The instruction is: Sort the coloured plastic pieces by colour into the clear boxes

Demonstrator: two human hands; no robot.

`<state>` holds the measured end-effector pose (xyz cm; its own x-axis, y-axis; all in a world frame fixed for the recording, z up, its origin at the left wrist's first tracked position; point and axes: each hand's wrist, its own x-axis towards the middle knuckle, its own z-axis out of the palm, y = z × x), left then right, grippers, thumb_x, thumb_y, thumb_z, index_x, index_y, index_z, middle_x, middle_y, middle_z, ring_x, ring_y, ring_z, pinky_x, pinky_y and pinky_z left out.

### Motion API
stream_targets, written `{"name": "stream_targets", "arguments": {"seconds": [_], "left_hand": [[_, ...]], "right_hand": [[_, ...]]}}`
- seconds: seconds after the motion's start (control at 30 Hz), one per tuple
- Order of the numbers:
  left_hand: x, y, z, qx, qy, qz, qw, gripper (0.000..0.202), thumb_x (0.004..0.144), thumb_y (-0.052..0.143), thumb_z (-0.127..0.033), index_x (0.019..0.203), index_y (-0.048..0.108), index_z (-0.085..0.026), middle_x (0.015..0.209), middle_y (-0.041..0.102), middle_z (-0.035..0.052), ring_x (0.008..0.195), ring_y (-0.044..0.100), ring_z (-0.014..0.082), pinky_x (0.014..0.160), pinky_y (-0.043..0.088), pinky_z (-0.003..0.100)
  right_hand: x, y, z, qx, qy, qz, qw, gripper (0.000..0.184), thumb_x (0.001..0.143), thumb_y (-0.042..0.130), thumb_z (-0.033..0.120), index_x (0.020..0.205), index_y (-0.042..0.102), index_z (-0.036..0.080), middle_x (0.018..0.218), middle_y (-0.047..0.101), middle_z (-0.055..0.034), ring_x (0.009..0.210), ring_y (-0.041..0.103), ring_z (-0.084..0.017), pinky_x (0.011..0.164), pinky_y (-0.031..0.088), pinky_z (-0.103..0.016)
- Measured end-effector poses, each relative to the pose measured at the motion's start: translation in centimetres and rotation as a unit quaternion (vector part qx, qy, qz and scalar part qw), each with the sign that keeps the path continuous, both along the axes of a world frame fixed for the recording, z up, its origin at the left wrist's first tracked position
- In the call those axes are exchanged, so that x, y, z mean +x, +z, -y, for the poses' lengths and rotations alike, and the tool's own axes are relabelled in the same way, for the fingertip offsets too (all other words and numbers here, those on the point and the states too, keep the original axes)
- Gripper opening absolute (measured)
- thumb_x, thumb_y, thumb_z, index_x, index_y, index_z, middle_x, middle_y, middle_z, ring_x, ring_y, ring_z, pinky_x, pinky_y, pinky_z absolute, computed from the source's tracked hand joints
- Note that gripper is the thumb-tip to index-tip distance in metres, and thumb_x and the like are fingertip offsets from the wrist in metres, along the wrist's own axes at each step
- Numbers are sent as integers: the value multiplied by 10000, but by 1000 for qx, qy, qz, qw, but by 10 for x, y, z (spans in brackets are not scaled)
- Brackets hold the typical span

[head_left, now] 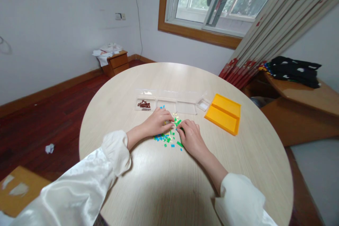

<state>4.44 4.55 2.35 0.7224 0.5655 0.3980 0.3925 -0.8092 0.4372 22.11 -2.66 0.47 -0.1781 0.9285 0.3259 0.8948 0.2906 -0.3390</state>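
Observation:
Small flat pieces in green, blue, yellow and cream lie in a loose scatter on the round table. My left hand rests over the upper left of the scatter, fingers loosely bent, with a gap between thumb and forefinger. From the right, my right hand reaches in with thumb and forefinger pinched together. A tiny blue piece shows at those fingertips. Just beyond my hands stands a clear compartment box with its lid tipped back; dark brown pieces fill part of its left compartment.
A yellow two-part tray lies right of the clear box, beside a small clear container. Behind the table is a wooden cabinet with papers on it. At right, dark cloth lies on a wooden desk.

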Motion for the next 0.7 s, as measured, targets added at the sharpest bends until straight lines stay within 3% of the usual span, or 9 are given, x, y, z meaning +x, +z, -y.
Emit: {"name": "stream_targets", "arguments": {"seconds": [0.2,0.57,0.7], "left_hand": [[1,-2,1,-4,-27,-13,1000,152,825,601,-320,865,650,-182,858,679,39,852,561,184,805,350,340],[5,-3,4,-22,-14,20,999,117,837,585,-281,823,652,-186,786,687,29,790,569,169,802,385,334],[3,-6,-2,-30,46,60,997,90,826,585,-235,795,647,-178,782,684,23,787,572,170,799,395,336]], "right_hand": [[-1,1,-1,13,5,-68,998,162,899,429,206,847,582,197,824,649,-68,824,564,-223,751,369,-357],[-3,9,4,46,30,-155,986,145,864,463,192,884,605,215,836,676,-47,810,606,-201,749,449,-325],[8,13,2,72,10,-143,987,174,842,447,148,880,607,207,850,672,-53,821,598,-202,754,445,-328]]}}
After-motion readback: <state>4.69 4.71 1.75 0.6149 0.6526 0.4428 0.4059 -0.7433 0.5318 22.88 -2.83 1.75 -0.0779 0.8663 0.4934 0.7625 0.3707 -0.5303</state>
